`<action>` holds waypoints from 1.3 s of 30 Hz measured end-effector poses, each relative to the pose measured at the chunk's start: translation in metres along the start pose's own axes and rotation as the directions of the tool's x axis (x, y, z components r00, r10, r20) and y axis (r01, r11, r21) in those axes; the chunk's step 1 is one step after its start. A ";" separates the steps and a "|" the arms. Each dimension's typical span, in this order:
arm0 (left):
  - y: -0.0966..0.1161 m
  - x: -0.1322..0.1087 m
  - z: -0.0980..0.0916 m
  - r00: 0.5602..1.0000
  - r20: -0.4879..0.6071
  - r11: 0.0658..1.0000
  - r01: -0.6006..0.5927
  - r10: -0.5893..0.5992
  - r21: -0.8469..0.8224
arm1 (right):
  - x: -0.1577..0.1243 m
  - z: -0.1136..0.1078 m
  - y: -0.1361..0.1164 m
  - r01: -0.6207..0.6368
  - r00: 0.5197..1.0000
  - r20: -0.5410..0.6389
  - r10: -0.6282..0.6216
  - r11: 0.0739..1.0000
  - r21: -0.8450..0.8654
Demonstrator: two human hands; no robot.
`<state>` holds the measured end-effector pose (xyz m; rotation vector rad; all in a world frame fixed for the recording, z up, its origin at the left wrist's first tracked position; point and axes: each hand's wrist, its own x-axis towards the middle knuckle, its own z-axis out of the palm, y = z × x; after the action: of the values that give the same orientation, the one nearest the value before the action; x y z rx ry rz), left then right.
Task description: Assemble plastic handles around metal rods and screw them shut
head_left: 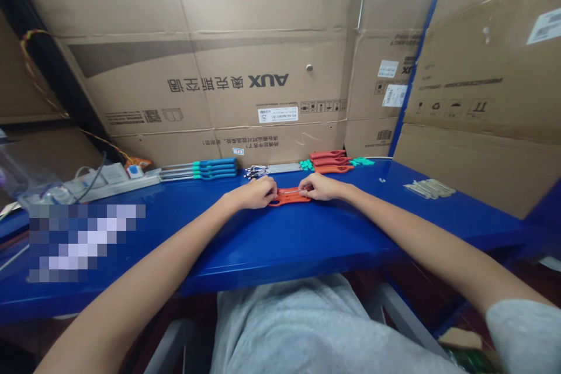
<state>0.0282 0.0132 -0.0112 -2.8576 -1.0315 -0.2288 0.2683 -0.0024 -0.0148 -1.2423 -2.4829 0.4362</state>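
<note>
An orange plastic handle shell (291, 198) lies on the blue table between my hands. My left hand (258, 193) is closed with its fingers on the shell's left end. On the other end, my right hand (323, 187) is pinched, thumb and fingertips together; a thin light strip shows along the shell between both hands. Just behind are thin grey metal rods (283, 168), small green pieces (305, 166) and a stack of red-orange handles (329, 162). Blue handles with metal rods (217, 169) lie stacked beyond my left hand. Fine parts under my fingertips are hidden.
Cardboard panels (263, 47) wall the table's back and right side. A white power strip (118, 186) with plugs and cables sits at the left. Pale slender pieces (430, 188) lie in a pile at the right, with tiny white bits (382, 180) nearer. The blue table's front edge (289, 266) faces me.
</note>
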 end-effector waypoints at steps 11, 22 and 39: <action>0.000 0.003 -0.002 0.995 -0.078 0.993 -0.063 0.055 -0.102 | 0.004 0.000 0.005 -0.030 0.999 -0.013 0.031 0.998 0.060; -0.002 0.003 0.001 0.996 -0.080 0.995 -0.043 0.035 -0.094 | 0.000 -0.002 0.000 -0.003 1.000 -0.019 0.004 0.999 0.050; -0.002 -0.003 0.005 0.997 -0.078 0.995 -0.002 -0.006 -0.101 | -0.005 -0.003 0.004 -0.001 0.999 -0.039 0.002 1.000 0.019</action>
<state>0.0247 0.0134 -0.0167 -2.9104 -1.0370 -0.4004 0.2755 -0.0033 -0.0143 -1.2332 -2.4399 0.4307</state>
